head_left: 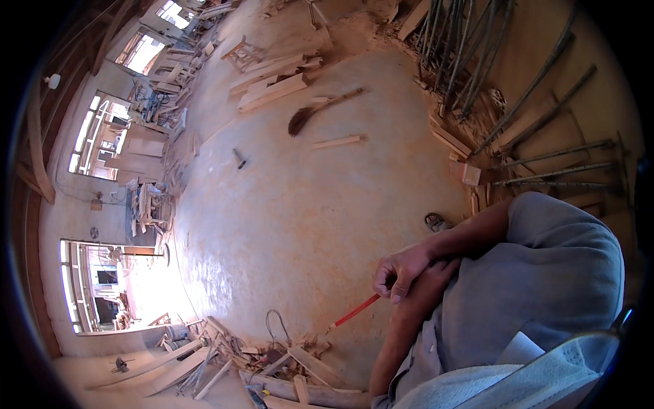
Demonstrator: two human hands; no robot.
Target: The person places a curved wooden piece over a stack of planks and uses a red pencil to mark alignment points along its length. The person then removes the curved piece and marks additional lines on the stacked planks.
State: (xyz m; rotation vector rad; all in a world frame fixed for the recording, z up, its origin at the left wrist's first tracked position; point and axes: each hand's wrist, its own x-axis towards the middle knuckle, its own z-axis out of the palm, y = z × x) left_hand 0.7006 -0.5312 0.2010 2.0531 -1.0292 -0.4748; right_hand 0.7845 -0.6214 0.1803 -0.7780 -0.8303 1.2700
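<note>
Right hand [402,274]: fingers are curling loosely, thumb alongside, and it is holding one red pencil [356,310], whose pale tip is pointing down and away from the body over the floor. Left hand [446,268], the second of two, is lying in close under the right forearm [460,238]; its fingers are partly hidden, cannot tell how far it is opening or whether it is gripping anything. The forearms are crossing before a grey shirt [531,273]. One sandalled foot [434,221] is showing beyond the right forearm. Farther out, on the bare concrete floor [286,204]: one hammer [239,159] is lying alone; one narrow batten [337,142] is lying near one broom [298,121], its bristles pointing left. Beyond these, timber pieces [276,92] are lying close together, too overlapped for counting, and one wooden trestle [240,54] is standing nearby. Along the right side many poles [470,54] are leaning, count uncertain. Offcuts [313,365] are heaping near the lower edge.
</note>
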